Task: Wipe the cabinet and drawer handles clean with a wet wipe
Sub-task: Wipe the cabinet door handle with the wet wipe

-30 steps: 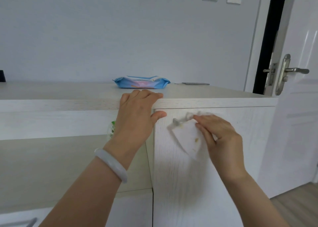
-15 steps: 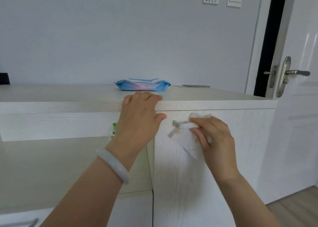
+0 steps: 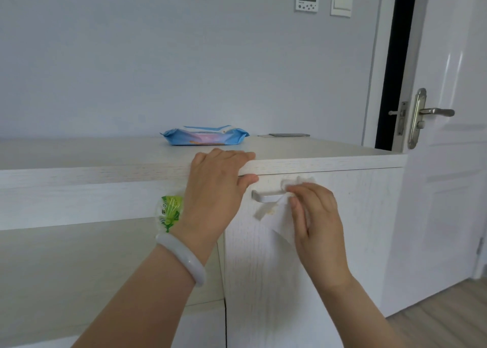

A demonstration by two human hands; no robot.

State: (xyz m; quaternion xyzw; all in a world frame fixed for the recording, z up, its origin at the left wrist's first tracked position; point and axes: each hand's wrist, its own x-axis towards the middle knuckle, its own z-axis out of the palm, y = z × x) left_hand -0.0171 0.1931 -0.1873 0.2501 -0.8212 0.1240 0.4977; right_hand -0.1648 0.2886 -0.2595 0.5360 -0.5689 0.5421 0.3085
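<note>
head view shows the right hand [image 3: 317, 221], pinching the stained white wet wipe [image 3: 283, 222], has slid rightward along the silver bar handle [image 3: 267, 196], baring its left end, likely wiped, while the left hand [image 3: 216, 189] grips the pale wooden cabinet top [image 3: 329, 158].

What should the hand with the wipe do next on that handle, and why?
Probably slide the wipe leftward along the handle. The right hand pinches it at the handle's right end, while the left stretch shows bare metal. The left hand grips the cabinet top, steadying.
</note>
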